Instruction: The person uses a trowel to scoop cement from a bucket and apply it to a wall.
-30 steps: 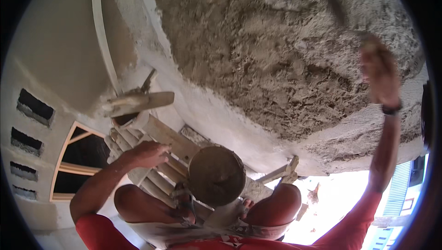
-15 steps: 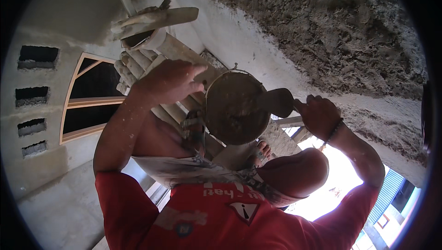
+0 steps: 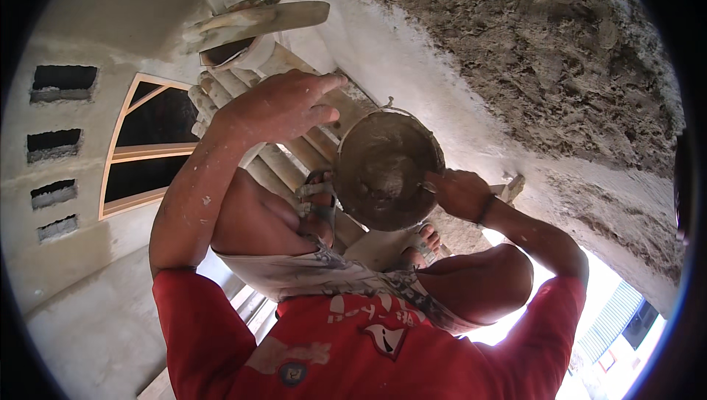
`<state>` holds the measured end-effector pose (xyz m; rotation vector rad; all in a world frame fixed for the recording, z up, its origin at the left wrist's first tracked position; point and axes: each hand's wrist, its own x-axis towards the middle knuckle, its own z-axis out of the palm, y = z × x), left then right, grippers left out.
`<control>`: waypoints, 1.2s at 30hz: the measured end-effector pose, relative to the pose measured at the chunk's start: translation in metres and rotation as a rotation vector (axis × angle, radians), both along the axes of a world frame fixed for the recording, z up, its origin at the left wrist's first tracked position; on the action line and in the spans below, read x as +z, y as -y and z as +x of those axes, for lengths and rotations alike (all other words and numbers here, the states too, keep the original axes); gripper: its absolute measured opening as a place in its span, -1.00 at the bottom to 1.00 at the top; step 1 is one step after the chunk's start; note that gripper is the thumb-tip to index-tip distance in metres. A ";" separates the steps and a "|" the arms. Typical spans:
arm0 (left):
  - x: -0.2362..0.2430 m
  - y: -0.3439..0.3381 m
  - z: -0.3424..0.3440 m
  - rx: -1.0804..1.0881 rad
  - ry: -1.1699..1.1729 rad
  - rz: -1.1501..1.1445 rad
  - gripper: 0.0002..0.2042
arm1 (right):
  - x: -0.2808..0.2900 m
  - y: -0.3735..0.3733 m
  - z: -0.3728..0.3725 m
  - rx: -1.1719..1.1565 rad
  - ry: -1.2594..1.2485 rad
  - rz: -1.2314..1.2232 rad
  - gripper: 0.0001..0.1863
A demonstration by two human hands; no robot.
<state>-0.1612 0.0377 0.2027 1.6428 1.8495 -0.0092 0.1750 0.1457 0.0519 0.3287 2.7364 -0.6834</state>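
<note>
A person squats on wooden scaffold poles (image 3: pixel 287 157). At centre sits a round bucket of wet mortar (image 3: pixel 387 172). The right hand (image 3: pixel 460 194), at three o'clock of it, is clenched on something hidden inside. The left hand (image 3: pixel 283 105) hovers at ten o'clock, released. Scooping hard could tip the bucket off the poles.

Single close head view, looking down

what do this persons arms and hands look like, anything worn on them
Both arms are bare from short red sleeves down, with no gloves. The left hand and its forearm carry pale dried splashes. The right hand has a dark band at the wrist and looks smeared with grey mix.
</note>
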 end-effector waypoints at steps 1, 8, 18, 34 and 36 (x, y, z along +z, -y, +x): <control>-0.001 -0.001 0.000 0.009 0.005 -0.025 -0.47 | -0.001 -0.002 0.011 -0.017 -0.042 -0.005 -0.63; -0.011 0.008 -0.008 -0.032 0.009 0.079 -0.48 | -0.030 -0.009 0.052 0.040 -0.185 0.150 -0.61; -0.001 0.005 -0.013 -0.035 0.023 0.076 -0.42 | -0.002 -0.026 0.043 -0.180 -0.179 0.089 -0.69; 0.000 0.021 -0.025 0.051 -0.016 0.091 -0.44 | 0.360 -0.072 -0.045 0.066 -0.762 -0.135 -0.63; -0.005 0.026 -0.028 0.056 -0.027 0.124 -0.45 | 0.350 -0.081 -0.055 0.184 -0.866 -0.327 -0.60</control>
